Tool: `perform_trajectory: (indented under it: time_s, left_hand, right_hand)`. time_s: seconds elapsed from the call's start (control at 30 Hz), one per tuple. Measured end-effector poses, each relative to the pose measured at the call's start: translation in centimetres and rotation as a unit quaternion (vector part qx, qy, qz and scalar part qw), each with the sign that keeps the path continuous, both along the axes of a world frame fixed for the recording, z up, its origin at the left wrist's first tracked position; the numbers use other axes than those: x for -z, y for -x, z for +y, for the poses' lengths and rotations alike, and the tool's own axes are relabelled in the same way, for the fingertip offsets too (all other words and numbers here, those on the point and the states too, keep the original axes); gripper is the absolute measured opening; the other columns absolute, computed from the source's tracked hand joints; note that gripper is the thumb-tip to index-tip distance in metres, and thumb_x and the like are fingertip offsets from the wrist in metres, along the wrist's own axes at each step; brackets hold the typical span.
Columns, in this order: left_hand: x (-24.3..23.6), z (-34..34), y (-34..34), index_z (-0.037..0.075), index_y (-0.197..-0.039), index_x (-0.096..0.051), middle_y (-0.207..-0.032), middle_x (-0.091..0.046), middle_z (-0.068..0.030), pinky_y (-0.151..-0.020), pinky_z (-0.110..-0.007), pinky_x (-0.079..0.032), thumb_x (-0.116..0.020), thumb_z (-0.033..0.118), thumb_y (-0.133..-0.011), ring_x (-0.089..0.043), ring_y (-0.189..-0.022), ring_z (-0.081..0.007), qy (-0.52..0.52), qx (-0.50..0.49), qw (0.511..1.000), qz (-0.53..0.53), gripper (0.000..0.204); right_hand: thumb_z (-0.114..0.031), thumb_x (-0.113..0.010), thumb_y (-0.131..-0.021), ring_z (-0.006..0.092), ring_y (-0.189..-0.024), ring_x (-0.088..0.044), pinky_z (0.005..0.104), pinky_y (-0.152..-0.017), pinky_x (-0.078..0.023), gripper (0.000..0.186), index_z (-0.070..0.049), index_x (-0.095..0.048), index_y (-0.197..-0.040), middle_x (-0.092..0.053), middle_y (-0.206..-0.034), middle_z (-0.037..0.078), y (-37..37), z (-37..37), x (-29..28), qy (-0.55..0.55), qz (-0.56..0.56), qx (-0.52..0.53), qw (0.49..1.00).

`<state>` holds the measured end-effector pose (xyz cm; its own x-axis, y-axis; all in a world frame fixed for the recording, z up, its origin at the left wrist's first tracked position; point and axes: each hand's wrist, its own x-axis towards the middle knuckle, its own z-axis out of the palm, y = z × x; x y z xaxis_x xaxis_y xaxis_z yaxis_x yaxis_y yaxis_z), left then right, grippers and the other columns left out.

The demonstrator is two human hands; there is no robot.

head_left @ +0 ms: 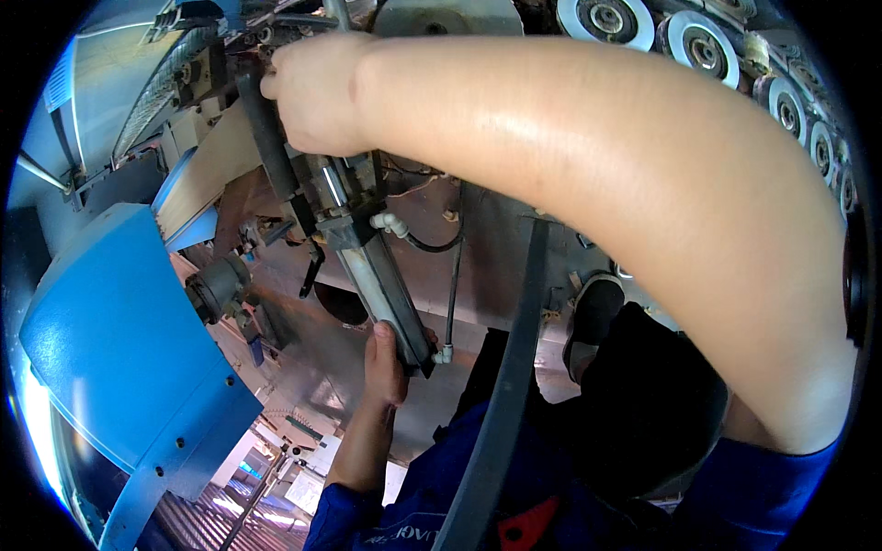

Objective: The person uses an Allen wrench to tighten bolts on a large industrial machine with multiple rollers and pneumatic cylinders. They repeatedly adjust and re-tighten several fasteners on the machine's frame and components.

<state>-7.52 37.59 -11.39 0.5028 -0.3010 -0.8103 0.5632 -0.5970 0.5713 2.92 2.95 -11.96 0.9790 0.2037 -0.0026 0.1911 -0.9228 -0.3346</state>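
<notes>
A grey pneumatic cylinder (378,280) with a dark end block slants down the middle of the view. My left hand (386,365) is closed round its lower end, thumb on the near face and the other fingers mostly behind. My right arm reaches across the upper part of the view. At its end my right hand (320,96) is curled closed above the cylinder's rod, beside a dark bar (268,138). What the right fingers grip is hidden. A white elbow fitting (390,223) with a black hose joins the cylinder's side, and another fitting (444,354) sits near its bottom.
A large blue machine cover (129,335) stands at the left, with a dark round knob (219,286) beside it. Several white-rimmed rollers (703,48) line the upper right. A dark metal bar (501,404) crosses in front of my body. My shoe (595,317) shows below my right arm.
</notes>
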Motion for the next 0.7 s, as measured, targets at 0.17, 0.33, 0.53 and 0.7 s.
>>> perform_trajectory:
  time_s: [0.17, 0.33, 0.53, 0.7]
  left_hand:
    - [0.0, 0.3, 0.1, -0.001, -0.115, -0.056, -0.096, -0.069, -0.0175, -0.079, -0.039, -0.057, -0.037, 0.068, -0.102, -0.069, -0.088, -0.0261, 0.000, 0.006, 1.000, 0.004, 0.074]
    - [0.4, 0.7, -0.4, 0.000, -0.116, -0.055, -0.097, -0.068, -0.0170, -0.082, -0.040, -0.057, -0.039, 0.070, -0.101, -0.069, -0.090, -0.0260, 0.014, -0.006, 0.999, 0.038, 0.073]
    - [-0.3, 0.5, 0.1, 0.001, -0.118, -0.054, -0.099, -0.069, -0.0173, -0.083, -0.041, -0.058, -0.042, 0.071, -0.099, -0.070, -0.092, -0.0264, -0.005, -0.031, 0.999, 0.028, 0.074]
    - [-0.1, 0.2, -0.2, 0.001, -0.120, -0.053, -0.099, -0.069, -0.0173, -0.084, -0.041, -0.058, -0.044, 0.070, -0.099, -0.070, -0.093, -0.0267, -0.011, -0.023, 0.999, 0.037, 0.074]
  right_hand:
    - [-0.026, -0.069, -0.091, 0.0262, -0.124, -0.056, 0.0374, -0.098, -0.051, 0.026, -0.016, -0.079, -0.113, -0.067, -0.130, 0.003, 0.1, -0.2, 0.1, -0.014, 0.006, 0.004, 1.000]
    - [-0.026, -0.069, -0.091, 0.0260, -0.124, -0.056, 0.0372, -0.099, -0.051, 0.026, -0.016, -0.079, -0.113, -0.066, -0.131, 0.003, 0.0, -0.1, 0.2, -0.019, 0.013, 0.002, 1.000]
    - [-0.025, -0.069, -0.091, 0.0259, -0.125, -0.055, 0.0370, -0.099, -0.050, 0.026, -0.016, -0.079, -0.113, -0.066, -0.132, 0.003, -0.1, -0.1, 0.3, -0.022, 0.023, 0.000, 0.999]
    - [-0.025, -0.069, -0.091, 0.0257, -0.126, -0.054, 0.0368, -0.100, -0.050, 0.026, -0.016, -0.079, -0.114, -0.065, -0.133, 0.003, -0.7, -0.3, 0.5, -0.018, 0.031, -0.001, 0.999]
